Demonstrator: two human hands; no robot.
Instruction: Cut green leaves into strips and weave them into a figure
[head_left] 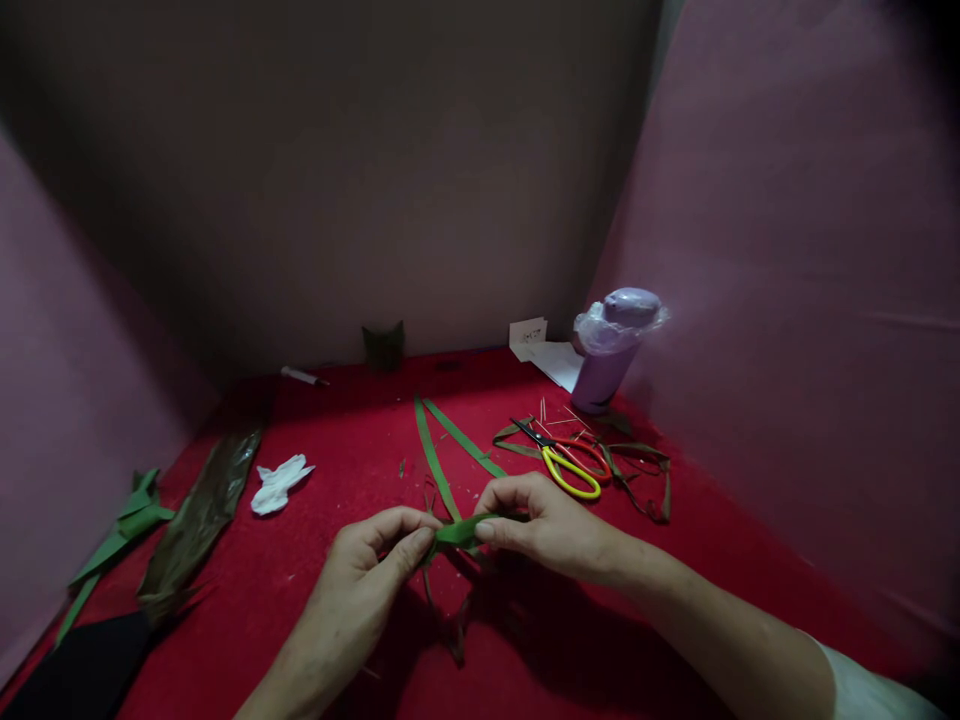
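Observation:
Between my two hands is a folded green leaf strip (457, 535), held over the red surface. My left hand (369, 560) pinches its left end between thumb and index finger. At the other end, the thumb and fingers of my right hand (534, 527) grip it too. Two long green strips (435, 455) stretch away from it toward the back. Thin brown strips (457, 635) dangle or lie below the leaf. Scissors (574, 468) with one red and one yellow handle lie just beyond my right hand.
A purple cup (604, 375) with plastic film stands back right by white papers (555, 362). Toothpicks (543, 410) and dried strips (660, 480) lie near the scissors. At left are a crumpled tissue (280, 484), a brown leaf bundle (206, 515) and a folded green leaf piece (127, 530).

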